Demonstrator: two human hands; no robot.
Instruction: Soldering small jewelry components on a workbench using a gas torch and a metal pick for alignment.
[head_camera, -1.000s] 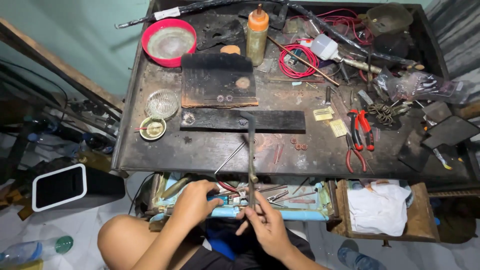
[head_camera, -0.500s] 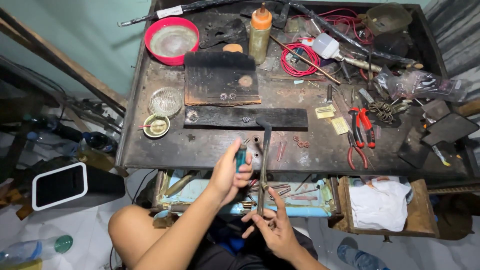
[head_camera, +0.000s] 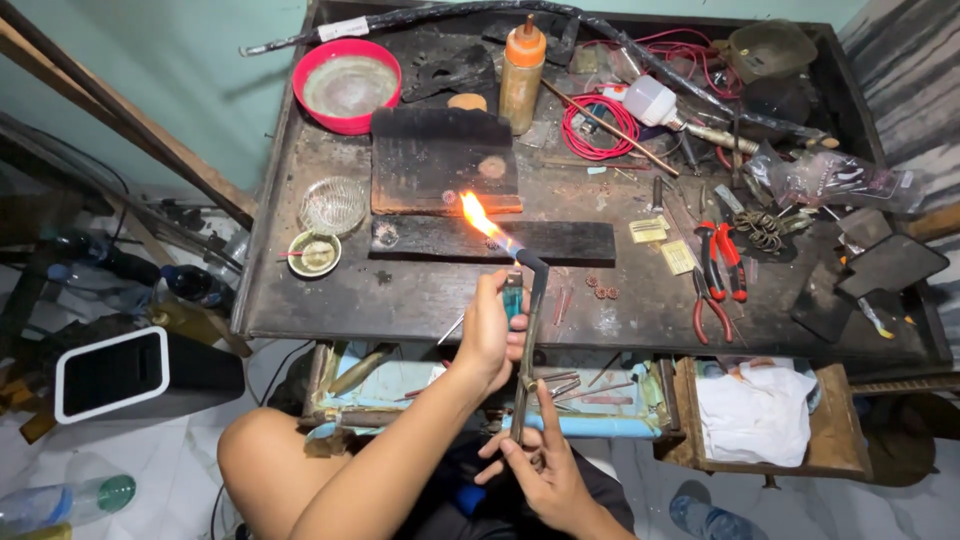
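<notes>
The left hand (head_camera: 490, 335) has its fingers clamped on a small teal lighter (head_camera: 512, 296); the right hand (head_camera: 540, 465) grips the thin metal torch (head_camera: 528, 340), its orange flame (head_camera: 482, 220) burning above the dark bench's (head_camera: 420, 300) front edge.

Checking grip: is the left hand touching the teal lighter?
Touching. Head view shows the left hand with its fingers wrapped around the teal lighter, beside the torch.

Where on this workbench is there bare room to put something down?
The front strip of the bench, between the long dark block and the bench's front edge, left of the left hand, is mostly bare. The right half is crowded: red pliers, red wire coil, plastic bag. A flame burns over the block.
</notes>
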